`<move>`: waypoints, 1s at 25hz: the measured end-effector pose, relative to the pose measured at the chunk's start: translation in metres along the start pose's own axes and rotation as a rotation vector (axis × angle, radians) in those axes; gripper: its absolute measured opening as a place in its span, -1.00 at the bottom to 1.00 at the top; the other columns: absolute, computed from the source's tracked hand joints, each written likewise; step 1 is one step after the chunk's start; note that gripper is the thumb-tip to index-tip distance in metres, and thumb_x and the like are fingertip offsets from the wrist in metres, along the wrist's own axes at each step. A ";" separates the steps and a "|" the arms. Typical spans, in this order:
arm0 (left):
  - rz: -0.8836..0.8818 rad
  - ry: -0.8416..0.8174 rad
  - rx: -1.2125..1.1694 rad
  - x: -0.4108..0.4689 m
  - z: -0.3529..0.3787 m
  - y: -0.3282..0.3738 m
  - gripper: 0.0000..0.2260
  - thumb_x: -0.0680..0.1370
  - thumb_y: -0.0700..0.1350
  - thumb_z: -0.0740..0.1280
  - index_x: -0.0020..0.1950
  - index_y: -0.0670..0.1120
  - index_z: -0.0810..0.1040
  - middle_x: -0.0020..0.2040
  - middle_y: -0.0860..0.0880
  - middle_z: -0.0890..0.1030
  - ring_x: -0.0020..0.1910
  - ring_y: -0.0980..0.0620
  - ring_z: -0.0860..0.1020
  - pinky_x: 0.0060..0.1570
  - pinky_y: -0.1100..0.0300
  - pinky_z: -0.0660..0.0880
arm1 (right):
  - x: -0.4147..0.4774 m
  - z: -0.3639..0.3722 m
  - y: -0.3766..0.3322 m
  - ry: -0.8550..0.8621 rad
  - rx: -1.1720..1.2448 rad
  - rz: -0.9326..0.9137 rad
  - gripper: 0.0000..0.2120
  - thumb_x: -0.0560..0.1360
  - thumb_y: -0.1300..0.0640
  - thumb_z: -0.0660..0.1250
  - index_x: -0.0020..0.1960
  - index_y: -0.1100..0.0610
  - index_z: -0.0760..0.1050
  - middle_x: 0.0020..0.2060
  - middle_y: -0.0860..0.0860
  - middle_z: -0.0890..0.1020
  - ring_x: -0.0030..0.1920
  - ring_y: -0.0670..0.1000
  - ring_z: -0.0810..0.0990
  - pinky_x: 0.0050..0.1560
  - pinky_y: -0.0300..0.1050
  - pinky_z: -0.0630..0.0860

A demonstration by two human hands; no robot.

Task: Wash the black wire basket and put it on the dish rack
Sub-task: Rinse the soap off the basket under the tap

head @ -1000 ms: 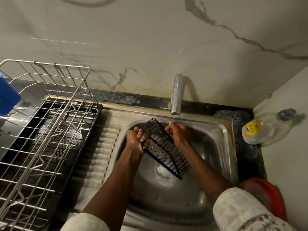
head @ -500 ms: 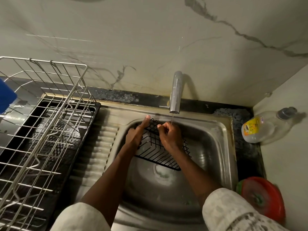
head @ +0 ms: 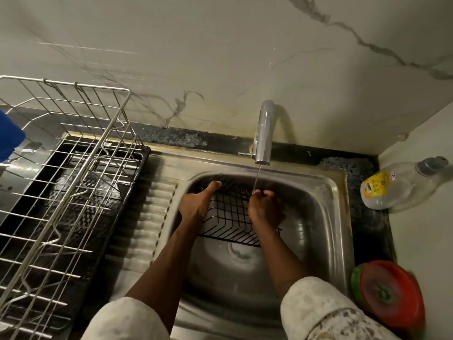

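Head view: the left hand [head: 196, 204] grips the black wire basket [head: 228, 217], thumb along its rim; the right hand [head: 263, 209] pinches its wires under the tap [head: 263, 133].

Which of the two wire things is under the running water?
The black wire basket, held in the sink by the left hand and the right hand beneath the tap. The larger silver dish rack stands apart on the left.
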State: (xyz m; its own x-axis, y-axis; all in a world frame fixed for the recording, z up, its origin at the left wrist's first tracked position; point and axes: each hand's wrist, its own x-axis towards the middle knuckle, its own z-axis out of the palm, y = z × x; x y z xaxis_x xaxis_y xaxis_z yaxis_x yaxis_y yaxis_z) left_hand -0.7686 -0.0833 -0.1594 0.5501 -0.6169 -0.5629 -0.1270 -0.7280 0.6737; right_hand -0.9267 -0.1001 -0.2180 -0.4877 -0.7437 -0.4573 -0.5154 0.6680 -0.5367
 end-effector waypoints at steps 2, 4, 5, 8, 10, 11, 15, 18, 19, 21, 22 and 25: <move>-0.015 0.016 0.008 -0.002 -0.001 0.002 -0.12 0.13 0.51 0.44 0.16 -0.15 0.67 0.10 -0.15 0.66 0.12 -0.15 0.58 0.27 -0.01 0.50 | 0.000 -0.007 -0.002 -0.099 -0.078 0.112 -0.46 0.63 -0.16 -0.01 0.54 0.05 0.23 0.49 0.18 0.32 0.47 0.23 0.28 0.49 0.31 0.07; -0.022 0.027 0.037 -0.002 0.000 0.001 -0.14 0.16 0.51 0.43 0.13 -0.17 0.67 0.05 -0.14 0.65 0.10 -0.15 0.57 0.23 0.03 0.50 | -0.008 -0.003 -0.014 -0.176 -0.172 0.132 -0.37 0.65 -0.19 -0.11 0.61 0.13 0.07 0.58 0.21 0.14 0.55 0.26 0.12 0.53 0.33 -0.05; -0.008 0.024 0.055 -0.001 0.001 0.001 -0.18 0.19 0.50 0.44 0.10 -0.17 0.67 0.02 -0.12 0.64 0.07 -0.13 0.57 0.20 0.05 0.49 | -0.017 0.002 -0.024 -0.197 -0.189 0.122 -0.31 0.64 -0.25 -0.16 0.63 0.12 -0.03 0.61 0.21 0.02 0.59 0.27 0.01 0.54 0.34 -0.11; 0.020 0.028 0.032 -0.001 -0.001 -0.001 -0.26 0.22 0.47 0.44 0.05 -0.14 0.68 -0.04 -0.07 0.64 0.01 -0.10 0.58 0.15 0.07 0.51 | -0.051 0.024 -0.057 -0.301 -0.155 -0.027 -0.27 0.61 -0.34 -0.22 0.64 0.04 -0.21 0.61 0.15 -0.20 0.59 0.25 -0.23 0.50 0.37 -0.31; 0.016 0.031 0.018 -0.001 -0.002 -0.006 -0.23 0.19 0.49 0.43 0.07 -0.13 0.69 0.01 -0.10 0.68 0.04 -0.11 0.60 0.20 0.02 0.53 | -0.058 0.028 -0.053 -0.301 -0.141 -0.081 -0.24 0.60 -0.35 -0.21 0.63 0.07 -0.25 0.61 0.14 -0.21 0.60 0.23 -0.25 0.51 0.35 -0.31; 0.031 0.026 0.019 -0.002 -0.002 -0.008 -0.21 0.20 0.48 0.44 0.13 -0.14 0.68 0.07 -0.11 0.68 0.09 -0.12 0.60 0.24 0.01 0.52 | -0.052 0.024 -0.044 -0.282 -0.126 -0.059 -0.23 0.60 -0.36 -0.21 0.63 0.09 -0.25 0.62 0.13 -0.21 0.60 0.21 -0.22 0.52 0.32 -0.28; 0.119 0.015 -0.014 -0.011 -0.001 -0.007 -0.15 0.25 0.42 0.49 0.31 -0.18 0.58 0.24 -0.12 0.63 0.25 -0.10 0.56 0.36 0.02 0.43 | 0.008 0.012 -0.002 -0.169 -0.028 0.266 -0.27 0.61 -0.30 -0.16 0.63 0.13 0.00 0.58 0.20 0.15 0.53 0.23 0.19 0.52 0.29 0.05; 0.093 0.025 0.016 -0.012 -0.001 -0.012 -0.12 0.25 0.47 0.46 0.29 -0.19 0.59 0.22 -0.13 0.63 0.28 -0.14 0.54 0.40 -0.06 0.39 | 0.015 0.006 -0.004 -0.129 -0.036 0.338 -0.28 0.58 -0.30 -0.15 0.57 0.11 0.19 0.46 0.22 0.34 0.41 0.27 0.35 0.45 0.29 0.21; 0.054 0.023 -0.019 -0.014 -0.002 -0.013 -0.11 0.21 0.52 0.44 0.24 -0.16 0.63 0.16 -0.10 0.66 0.25 -0.13 0.56 0.38 -0.06 0.42 | 0.003 0.006 -0.011 -0.162 -0.088 0.278 -0.27 0.59 -0.30 -0.17 0.61 0.12 0.08 0.55 0.23 0.21 0.51 0.28 0.22 0.51 0.31 0.08; 0.019 0.024 -0.073 -0.004 -0.002 -0.021 -0.08 0.06 0.62 0.40 0.10 -0.06 0.71 0.00 -0.01 0.72 0.10 -0.05 0.64 0.27 -0.05 0.52 | -0.030 0.013 -0.030 -0.232 -0.166 0.085 -0.26 0.62 -0.32 -0.20 0.64 0.11 -0.15 0.62 0.18 -0.11 0.60 0.26 -0.13 0.53 0.34 -0.20; 0.006 0.020 -0.091 0.008 0.002 -0.029 -0.11 0.01 0.63 0.40 0.04 -0.02 0.73 -0.08 0.01 0.73 0.03 -0.02 0.67 0.21 -0.06 0.56 | -0.049 0.019 -0.039 -0.256 -0.178 -0.007 -0.27 0.62 -0.32 -0.21 0.64 0.08 -0.20 0.62 0.14 -0.19 0.60 0.23 -0.23 0.51 0.35 -0.30; -0.060 0.043 -0.087 0.007 0.003 -0.029 -0.12 -0.02 0.61 0.43 0.01 -0.02 0.74 -0.08 -0.01 0.73 -0.01 -0.03 0.67 0.16 -0.04 0.59 | -0.060 0.029 -0.048 -0.292 -0.173 -0.120 -0.26 0.61 -0.33 -0.19 0.64 0.06 -0.23 0.62 0.09 -0.21 0.60 0.20 -0.28 0.48 0.35 -0.38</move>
State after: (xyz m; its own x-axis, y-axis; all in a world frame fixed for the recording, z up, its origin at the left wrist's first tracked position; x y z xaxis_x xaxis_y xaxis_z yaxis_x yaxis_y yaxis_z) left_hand -0.7637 -0.0672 -0.1842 0.5896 -0.5580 -0.5840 -0.0215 -0.7337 0.6792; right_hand -0.8519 -0.0882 -0.1848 -0.2072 -0.7768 -0.5947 -0.6808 0.5511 -0.4825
